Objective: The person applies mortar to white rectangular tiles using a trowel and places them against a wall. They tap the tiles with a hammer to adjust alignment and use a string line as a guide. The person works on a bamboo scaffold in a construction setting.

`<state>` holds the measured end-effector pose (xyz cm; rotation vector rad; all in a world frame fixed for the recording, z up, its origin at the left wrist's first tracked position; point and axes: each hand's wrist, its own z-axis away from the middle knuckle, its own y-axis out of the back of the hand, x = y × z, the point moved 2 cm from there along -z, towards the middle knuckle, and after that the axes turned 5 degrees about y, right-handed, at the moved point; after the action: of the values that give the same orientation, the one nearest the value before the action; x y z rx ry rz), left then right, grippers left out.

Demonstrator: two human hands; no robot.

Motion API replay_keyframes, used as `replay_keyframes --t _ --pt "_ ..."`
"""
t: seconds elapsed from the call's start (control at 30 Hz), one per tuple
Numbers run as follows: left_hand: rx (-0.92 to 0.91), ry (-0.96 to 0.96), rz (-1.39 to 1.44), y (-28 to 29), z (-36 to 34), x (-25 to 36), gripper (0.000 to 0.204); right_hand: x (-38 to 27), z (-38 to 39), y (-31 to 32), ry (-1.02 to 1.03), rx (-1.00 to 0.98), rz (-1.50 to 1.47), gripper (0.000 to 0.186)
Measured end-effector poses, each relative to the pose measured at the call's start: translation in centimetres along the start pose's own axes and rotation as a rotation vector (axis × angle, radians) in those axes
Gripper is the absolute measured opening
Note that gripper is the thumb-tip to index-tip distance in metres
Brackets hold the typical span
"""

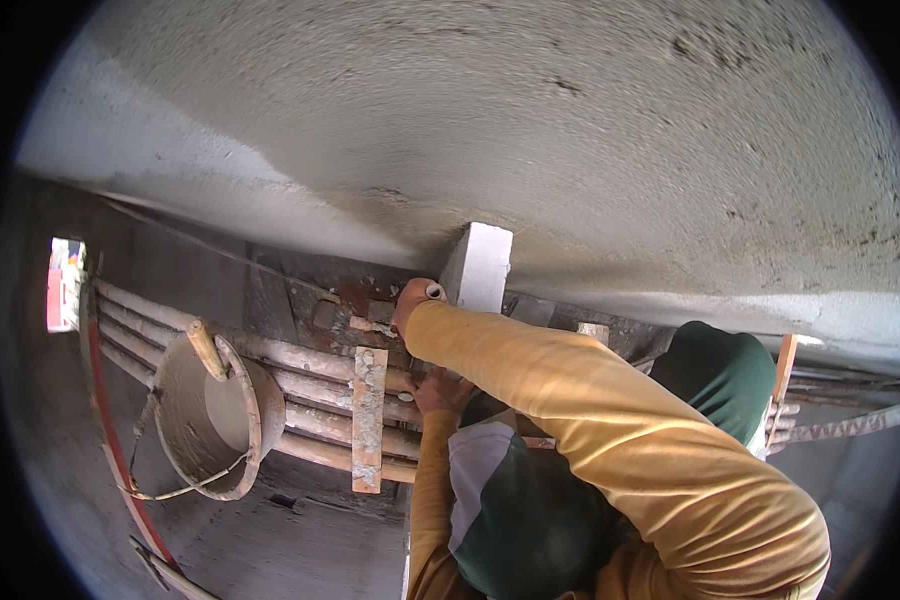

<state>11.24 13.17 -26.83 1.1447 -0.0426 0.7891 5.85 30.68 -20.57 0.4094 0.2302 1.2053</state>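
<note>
My right arm in a yellow sleeve reaches across from the lower right. My right hand (415, 303) is closed round a tube-like handle (434, 291) with an open round end. Right beside that hand, a pale rectangular block (485, 267), which looks like a plastering float, meets the lower part of a grey plastered surface (530, 130). Lower down, my left hand (442, 392) is by the ends of several bamboo poles (315, 390). Its fingers are partly hidden, so its grip is unclear.
A mortar-stained bucket (266, 420) with a wooden-handled tool (206, 350) in it hangs or stands at the poles, left. A mortar-crusted board (368, 420) crosses the poles. Dark green cloth (720, 375) shows at right, near an upright wooden strip (783, 370).
</note>
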Motion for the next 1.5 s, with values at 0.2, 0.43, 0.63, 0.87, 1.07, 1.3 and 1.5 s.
replay_keyframes --t 0.2,0.43,0.63,0.87,1.07,1.3,1.5 --pt "0.028 0.017 0.149 2.6 0.1 1.8 0.089 0.9 3.0 0.8 -0.012 0.096 -0.119 0.027" --pt "-0.053 0.141 0.212 3.7 0.8 2.4 0.096 4.2 4.3 2.0 0.025 0.284 -0.073 0.026" --pt "-0.058 0.127 0.314 4.3 0.9 2.4 0.093 2.8 3.0 2.4 0.020 0.218 0.013 0.030" --pt "-0.077 0.135 0.328 4.3 0.8 2.4 0.092 0.1 1.2 0.7 0.052 0.080 0.122 0.028" --pt "-0.135 0.143 0.282 4.3 0.7 2.6 0.092 0.2 0.6 -0.5 0.106 0.183 0.090 0.026" --pt "-0.128 0.148 0.277 4.4 0.6 2.5 0.096 0.2 0.5 -0.2 0.124 0.135 0.117 0.026" --pt "-0.098 0.142 0.251 4.2 0.7 2.5 0.094 1.2 2.3 -0.2 0.145 0.283 0.078 0.024"
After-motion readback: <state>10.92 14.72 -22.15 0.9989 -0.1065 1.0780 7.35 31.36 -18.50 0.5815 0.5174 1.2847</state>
